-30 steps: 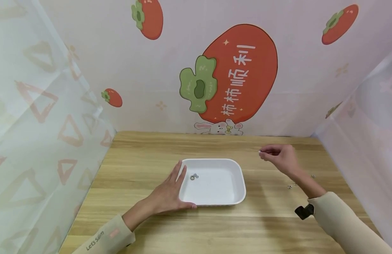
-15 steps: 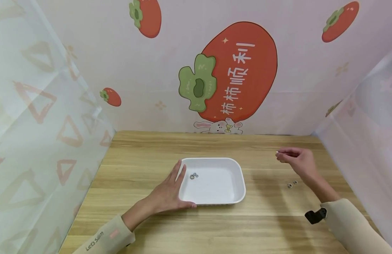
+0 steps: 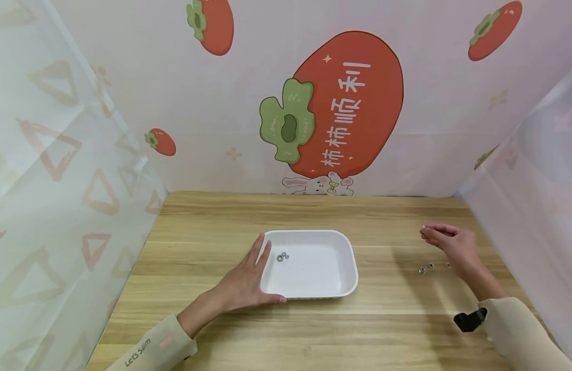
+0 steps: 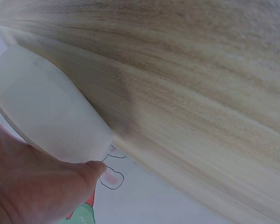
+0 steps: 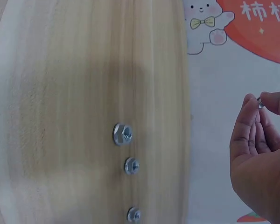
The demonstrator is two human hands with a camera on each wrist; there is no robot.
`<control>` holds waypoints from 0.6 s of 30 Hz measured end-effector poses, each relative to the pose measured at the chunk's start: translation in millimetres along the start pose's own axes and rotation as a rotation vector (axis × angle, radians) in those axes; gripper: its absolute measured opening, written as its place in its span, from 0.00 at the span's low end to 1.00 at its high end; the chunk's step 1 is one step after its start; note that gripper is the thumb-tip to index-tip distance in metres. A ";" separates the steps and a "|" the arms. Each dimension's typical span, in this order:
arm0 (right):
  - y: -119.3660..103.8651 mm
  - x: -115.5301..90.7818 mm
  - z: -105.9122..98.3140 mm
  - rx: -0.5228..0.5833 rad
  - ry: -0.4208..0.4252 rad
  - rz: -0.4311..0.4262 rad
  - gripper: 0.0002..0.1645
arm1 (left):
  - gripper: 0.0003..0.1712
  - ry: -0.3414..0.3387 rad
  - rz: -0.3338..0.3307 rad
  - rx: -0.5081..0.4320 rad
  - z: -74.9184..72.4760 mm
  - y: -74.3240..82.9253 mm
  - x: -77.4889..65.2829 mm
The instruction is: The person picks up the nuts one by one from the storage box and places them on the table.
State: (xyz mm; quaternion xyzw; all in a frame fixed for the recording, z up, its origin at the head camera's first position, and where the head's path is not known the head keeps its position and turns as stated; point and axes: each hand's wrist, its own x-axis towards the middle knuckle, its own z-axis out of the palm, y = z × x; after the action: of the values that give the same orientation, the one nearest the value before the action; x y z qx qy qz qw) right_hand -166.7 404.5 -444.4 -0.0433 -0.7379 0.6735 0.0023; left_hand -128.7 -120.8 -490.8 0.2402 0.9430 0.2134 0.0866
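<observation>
My left hand (image 3: pixel 243 283) lies along the left end of a white rectangular tray (image 3: pixel 314 294), its fingers straight at the back left rim and the thumb against the front wall. In the left wrist view the thumb touches the tray's outer wall (image 4: pixel 51 112). Inside the tray, a few metal nuts (image 3: pixel 280 257) lie near the left side. Raised over the table's right part, my right hand (image 3: pixel 455 247) pinches a small shiny metal nut (image 5: pixel 260 103) between thumb and index finger. Below it on the wood, flange nuts (image 5: pixel 122 134) lie in a loose row.
The wooden table (image 3: pixel 360 335) ends at a pale back wall (image 3: pixel 212 165) with printed persimmons and a rabbit. Pale sheets stand on the left and right sides. A black strap piece (image 3: pixel 470 319) hangs at the right sleeve.
My right hand has moved right, away from the tray, with its thumb and index finger kept together. More of the loose nuts show beside it. The left hand and the tray stay put.
</observation>
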 end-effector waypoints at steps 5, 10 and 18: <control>6.6 -0.6 -6.6 0.089 -0.004 0.008 0.07 | 0.82 0.002 -0.003 -0.002 0.0 -0.1 -0.1; 11.8 -1.5 -11.8 0.121 -0.012 0.004 0.07 | 0.83 -0.002 -0.007 -0.001 -0.3 0.1 -0.2; 19.3 -4.8 -24.7 0.122 -0.023 0.011 0.08 | 0.82 -0.005 -0.009 -0.002 0.0 -0.1 0.5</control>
State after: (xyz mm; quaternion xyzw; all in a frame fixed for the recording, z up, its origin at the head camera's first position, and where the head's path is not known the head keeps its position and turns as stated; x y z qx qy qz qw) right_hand -159.2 430.5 -461.0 -0.0394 -0.6951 0.7178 -0.0075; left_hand -129.2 -120.6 -490.8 0.2365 0.9436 0.2133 0.0904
